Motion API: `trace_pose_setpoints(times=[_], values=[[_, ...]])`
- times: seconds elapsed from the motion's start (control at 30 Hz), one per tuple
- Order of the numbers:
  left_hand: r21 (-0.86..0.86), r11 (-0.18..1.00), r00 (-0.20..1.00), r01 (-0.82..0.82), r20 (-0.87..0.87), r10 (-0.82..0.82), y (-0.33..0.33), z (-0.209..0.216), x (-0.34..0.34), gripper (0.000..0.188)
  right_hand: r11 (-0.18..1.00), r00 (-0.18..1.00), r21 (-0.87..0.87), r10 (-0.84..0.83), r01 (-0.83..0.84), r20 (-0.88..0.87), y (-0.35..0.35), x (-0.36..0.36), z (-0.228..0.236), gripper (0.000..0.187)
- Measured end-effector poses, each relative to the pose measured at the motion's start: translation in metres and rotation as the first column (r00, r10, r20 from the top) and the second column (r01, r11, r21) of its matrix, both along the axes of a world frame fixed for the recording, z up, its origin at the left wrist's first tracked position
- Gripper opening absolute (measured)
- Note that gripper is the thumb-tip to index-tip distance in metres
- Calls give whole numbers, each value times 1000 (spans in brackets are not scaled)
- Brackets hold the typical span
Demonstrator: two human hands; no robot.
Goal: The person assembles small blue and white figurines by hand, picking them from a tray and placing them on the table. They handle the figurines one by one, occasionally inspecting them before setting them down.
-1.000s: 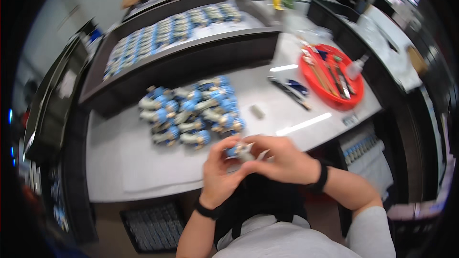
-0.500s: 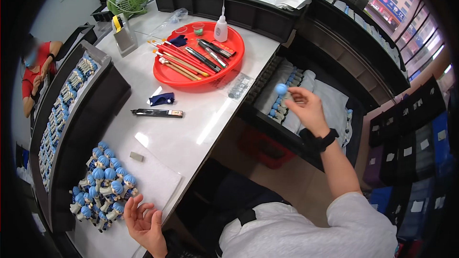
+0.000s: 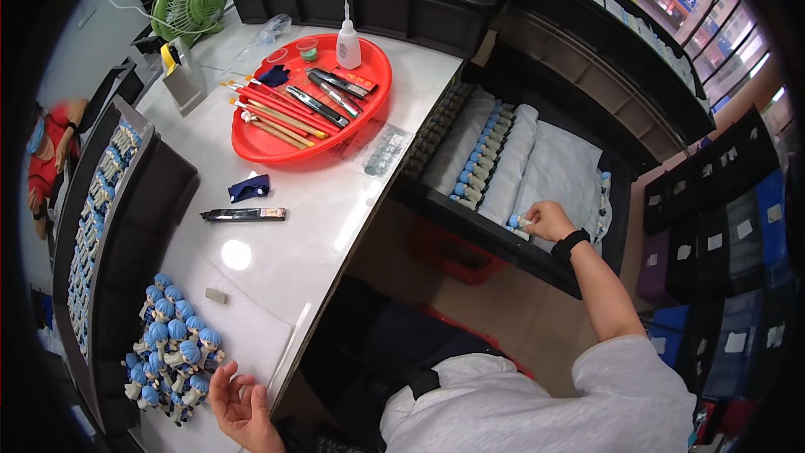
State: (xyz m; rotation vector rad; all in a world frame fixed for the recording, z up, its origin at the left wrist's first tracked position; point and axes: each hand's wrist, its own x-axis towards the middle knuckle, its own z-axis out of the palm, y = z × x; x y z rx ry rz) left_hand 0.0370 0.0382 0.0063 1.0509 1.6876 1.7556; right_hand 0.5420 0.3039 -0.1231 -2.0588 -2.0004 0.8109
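Note:
Between the fingertips of my right hand [image 3: 547, 221] is a small blue-haired figurine [image 3: 517, 222], low over the white padding sheet in a black crate [image 3: 537, 262] on the right. Its lower part is partly hidden. My left hand [image 3: 241, 413] rests at the table's near edge, palm up, fingers loosely bent and apart, holding nothing. Right beside it lies a heap of blue-haired figurines [image 3: 172, 344] on the table. Inside the crate, a row of similar figurines [image 3: 482, 155] lies between folded white sheets [image 3: 513, 155].
On the white table stands a red tray [image 3: 289, 157] with brushes, knives and a white dropper bottle [image 3: 348, 46]. Nearer lie a black cutter [image 3: 243, 215], a dark blue cloth [image 3: 250, 188] and a grey block [image 3: 215, 295]. A black crate [image 3: 138, 226] of figurines borders the left; another person [image 3: 54, 147] sits beyond.
My right hand has brought the figurine from above the crate's row down and nearer, to the sheet by the crate's near side. The view has shifted a little; my left hand stays by the heap.

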Motion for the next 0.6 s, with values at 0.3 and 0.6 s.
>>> trace_pose_setpoints(times=[0.3, 0.6], values=[[-31, 995, 992, -90, 88, 92, -6, -4, -1, 56, 969, 956, 20, 238, -245, 174, 14, -3, 3, 20], [-43, 999, 999, -21, 36, 22, 1, 11, 1, 40, 928, 715, 332, 347, -168, -607, -33, -183, 99, 20]])
